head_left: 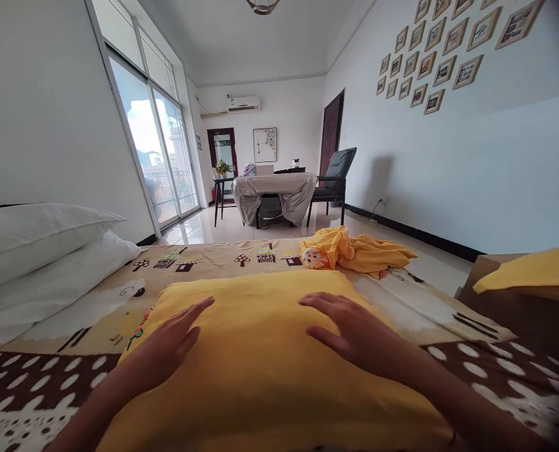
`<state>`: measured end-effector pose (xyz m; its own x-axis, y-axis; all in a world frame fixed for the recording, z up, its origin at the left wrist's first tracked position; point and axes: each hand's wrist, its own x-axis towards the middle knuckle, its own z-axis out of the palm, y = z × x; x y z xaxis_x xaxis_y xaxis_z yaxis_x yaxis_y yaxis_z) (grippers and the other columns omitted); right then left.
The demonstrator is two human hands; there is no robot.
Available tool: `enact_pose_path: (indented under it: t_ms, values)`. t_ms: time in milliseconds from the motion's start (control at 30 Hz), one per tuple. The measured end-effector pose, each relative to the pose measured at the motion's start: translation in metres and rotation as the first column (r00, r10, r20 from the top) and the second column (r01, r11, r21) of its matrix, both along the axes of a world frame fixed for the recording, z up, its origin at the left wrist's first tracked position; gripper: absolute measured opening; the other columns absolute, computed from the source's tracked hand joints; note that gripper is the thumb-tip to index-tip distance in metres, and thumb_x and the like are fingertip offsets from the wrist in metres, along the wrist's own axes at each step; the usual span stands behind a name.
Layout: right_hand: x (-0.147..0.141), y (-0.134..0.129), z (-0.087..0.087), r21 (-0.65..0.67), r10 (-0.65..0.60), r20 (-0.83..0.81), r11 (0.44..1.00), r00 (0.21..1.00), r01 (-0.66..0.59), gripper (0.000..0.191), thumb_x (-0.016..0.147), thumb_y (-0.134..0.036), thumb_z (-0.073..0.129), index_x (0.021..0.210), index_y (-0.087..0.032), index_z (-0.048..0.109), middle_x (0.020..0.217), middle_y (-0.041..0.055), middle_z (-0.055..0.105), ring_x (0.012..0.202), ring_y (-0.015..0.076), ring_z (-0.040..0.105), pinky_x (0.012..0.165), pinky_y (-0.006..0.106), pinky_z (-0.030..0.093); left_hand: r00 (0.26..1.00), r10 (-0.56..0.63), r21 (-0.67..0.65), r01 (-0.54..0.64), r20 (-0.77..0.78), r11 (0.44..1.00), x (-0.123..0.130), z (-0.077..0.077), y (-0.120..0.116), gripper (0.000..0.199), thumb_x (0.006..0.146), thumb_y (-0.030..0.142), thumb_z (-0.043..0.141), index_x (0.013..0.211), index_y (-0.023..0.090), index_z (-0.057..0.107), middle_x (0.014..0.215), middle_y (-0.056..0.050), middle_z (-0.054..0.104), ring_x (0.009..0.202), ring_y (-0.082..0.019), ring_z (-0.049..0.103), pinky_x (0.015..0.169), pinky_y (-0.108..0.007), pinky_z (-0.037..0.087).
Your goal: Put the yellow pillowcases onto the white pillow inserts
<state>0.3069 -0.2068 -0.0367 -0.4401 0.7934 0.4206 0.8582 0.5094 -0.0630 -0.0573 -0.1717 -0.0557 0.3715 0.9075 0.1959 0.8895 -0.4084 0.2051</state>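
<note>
A plump yellow pillow (255, 351) lies flat on the bed right in front of me. My left hand (173, 336) is over its left side, fingers stretched out and thumb apart. Over the right side is my right hand (343, 326), also with fingers extended and thumb spread. Neither hand grips anything; whether the palms press on the fabric or hover just above it, I cannot tell. A bit of coloured print shows at the pillow's left edge. Beyond its far right corner lies a crumpled yellow cloth (359, 251) with a cartoon face on it.
White pillows (48, 257) are stacked at the left on the patterned bedspread (199, 256). At the right, another yellow item (538, 273) rests on a brown box-like surface (505, 314). Farther off stand a covered table (274, 183) and a black chair (338, 179).
</note>
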Motion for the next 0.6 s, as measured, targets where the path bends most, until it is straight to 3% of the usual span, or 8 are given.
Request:
enact_pose_path:
  t_ms: [67,133,200,267,333,433,600]
  values:
    - [-0.049,0.037,0.016,-0.128,0.051,0.040,0.991,0.998,-0.045,0.041,0.095,-0.038,0.034,0.119,-0.017,0.060,0.116,0.0112,0.065,0.105,0.0248,0.061,0.089,0.039,0.047,0.994,-0.084,-0.093,0.077,-0.073,0.993,0.047,0.022,0.034,0.055,0.086,0.018,0.031,0.140,0.019,0.041,0.145,-0.003,0.044,0.131,-0.019,0.043,0.108,-0.033,0.036]
    - [-0.089,0.076,0.026,-0.218,0.026,0.109,0.976,0.994,-0.002,0.038,0.096,-0.030,0.032,0.113,-0.012,0.061,0.112,0.0158,0.066,0.103,0.0272,0.062,0.089,0.042,0.045,0.985,-0.067,-0.083,0.054,-0.157,0.995,0.086,0.042,0.071,0.059,0.079,0.006,0.032,0.135,0.013,0.047,0.142,-0.009,0.047,0.131,-0.021,0.043,0.107,-0.035,0.036]
    - [-0.112,0.112,0.025,-0.298,-0.038,0.157,0.951,0.987,0.084,0.031,0.090,-0.022,0.042,0.110,-0.010,0.062,0.112,0.0194,0.065,0.105,0.0300,0.061,0.091,0.044,0.043,0.979,0.003,-0.083,-0.021,-0.204,0.996,0.111,0.055,0.106,0.053,0.077,0.005,0.035,0.126,0.010,0.055,0.133,-0.016,0.055,0.122,-0.027,0.052,0.099,-0.039,0.042]
    - [-0.118,0.146,0.014,-0.369,-0.074,0.162,0.920,0.984,0.130,0.033,0.085,-0.022,0.049,0.113,-0.009,0.062,0.114,0.0213,0.064,0.106,0.0318,0.060,0.090,0.045,0.043,0.971,0.074,-0.115,-0.102,-0.229,0.988,0.121,0.054,0.137,0.044,0.077,0.009,0.039,0.115,0.009,0.062,0.121,-0.022,0.062,0.110,-0.031,0.059,0.089,-0.043,0.046]
    - [-0.109,0.174,-0.006,-0.441,-0.059,0.129,0.891,0.990,0.111,0.040,0.088,-0.033,0.048,0.120,-0.012,0.059,0.119,0.0181,0.063,0.107,0.0296,0.061,0.088,0.042,0.046,0.967,0.113,-0.144,-0.148,-0.230,0.978,0.120,0.039,0.161,0.039,0.080,0.015,0.039,0.109,0.008,0.064,0.117,-0.024,0.063,0.106,-0.033,0.061,0.088,-0.045,0.045]
    - [-0.072,0.208,-0.040,-0.503,-0.025,0.041,0.863,0.999,0.042,0.051,0.094,-0.049,0.031,0.129,-0.021,0.054,0.130,0.0084,0.058,0.116,0.0234,0.056,0.096,0.037,0.043,0.978,0.116,-0.197,-0.150,-0.174,0.969,0.097,-0.002,0.186,0.045,0.089,0.031,0.030,0.106,0.011,0.066,0.118,-0.020,0.064,0.112,-0.030,0.058,0.096,-0.044,0.040]
    - [0.019,0.250,-0.083,-0.521,-0.076,-0.040,0.852,0.996,0.044,0.055,0.095,-0.051,0.022,0.116,-0.024,0.065,0.123,0.0052,0.064,0.114,0.0234,0.058,0.099,0.040,0.042,0.981,0.182,-0.321,-0.193,-0.065,0.927,0.011,-0.062,0.216,0.060,0.089,0.051,0.020,0.107,0.022,0.070,0.118,-0.007,0.067,0.110,-0.026,0.061,0.093,-0.035,0.044]
